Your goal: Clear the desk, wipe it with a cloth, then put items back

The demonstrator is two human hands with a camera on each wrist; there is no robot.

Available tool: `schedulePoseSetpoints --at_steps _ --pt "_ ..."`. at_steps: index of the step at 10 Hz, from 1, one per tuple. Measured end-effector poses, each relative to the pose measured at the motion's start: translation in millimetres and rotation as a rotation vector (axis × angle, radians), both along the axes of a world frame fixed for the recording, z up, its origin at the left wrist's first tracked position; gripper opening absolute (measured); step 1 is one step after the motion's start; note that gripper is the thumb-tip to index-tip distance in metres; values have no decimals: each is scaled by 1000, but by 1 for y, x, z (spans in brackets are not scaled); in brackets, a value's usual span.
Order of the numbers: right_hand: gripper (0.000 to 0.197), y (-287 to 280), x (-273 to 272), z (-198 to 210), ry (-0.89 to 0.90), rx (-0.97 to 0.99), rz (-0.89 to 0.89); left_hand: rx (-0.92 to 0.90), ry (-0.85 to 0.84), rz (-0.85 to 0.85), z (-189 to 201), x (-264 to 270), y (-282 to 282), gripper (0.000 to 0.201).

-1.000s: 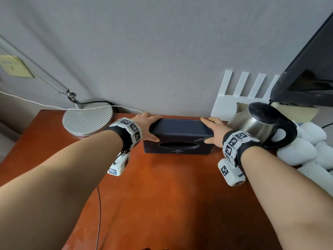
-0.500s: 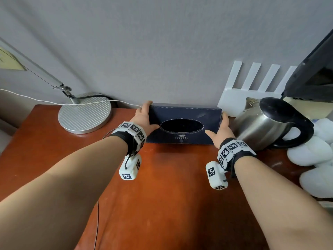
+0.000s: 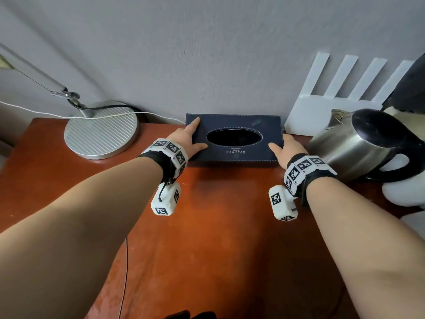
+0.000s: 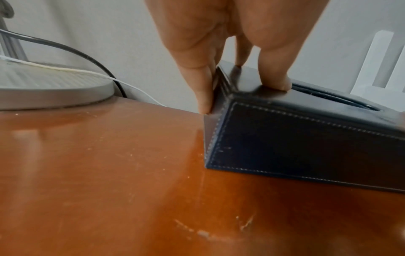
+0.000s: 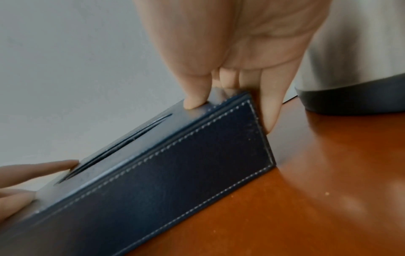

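Both hands hold the navy tissue box (image 3: pixel 234 137) at the back of the counter (image 3: pixel 218 226). The left hand (image 3: pixel 186 140) grips its left end, thumb on top; the right hand (image 3: pixel 288 147) grips its right end beside the kettle (image 3: pixel 358 146).

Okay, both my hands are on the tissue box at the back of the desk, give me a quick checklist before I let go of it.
1. Tissue box flat on the desk: ok, its near bottom edge sits on the wood in both wrist views.
2. Opening faces up: ok.
3. Left hand free to lift away: ok, thumb on top, fingers against the left end.
4. Right hand clear of the kettle: cannot tell, they are very close.
5. Box back against the wall: cannot tell, its rear edge hides any gap.
6. Box clear of the lamp base: ok, bare desk between.
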State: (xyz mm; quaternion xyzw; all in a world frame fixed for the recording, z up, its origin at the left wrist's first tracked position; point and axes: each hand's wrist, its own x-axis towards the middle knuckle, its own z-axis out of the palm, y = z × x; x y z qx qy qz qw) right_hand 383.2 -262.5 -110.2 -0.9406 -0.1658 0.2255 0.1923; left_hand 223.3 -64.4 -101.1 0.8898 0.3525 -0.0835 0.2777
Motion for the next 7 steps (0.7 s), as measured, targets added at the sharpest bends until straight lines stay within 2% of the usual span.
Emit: schedulePoseSetpoints --at_steps 1,4,6,7 --pt "47 0 2 -6 23 -78 28 13 85 -46 -2 -2 1 71" --pt "51 6 -4 -6 52 -144 -18 36 210 -71 -6 0 -1 69" --pt "56 -1 -14 1 45 -185 16 49 257 -116 9 -9 -13 72" --pt "55 -8 -21 17 -18 -150 57 108 188 -128 28 -16 -24 74"
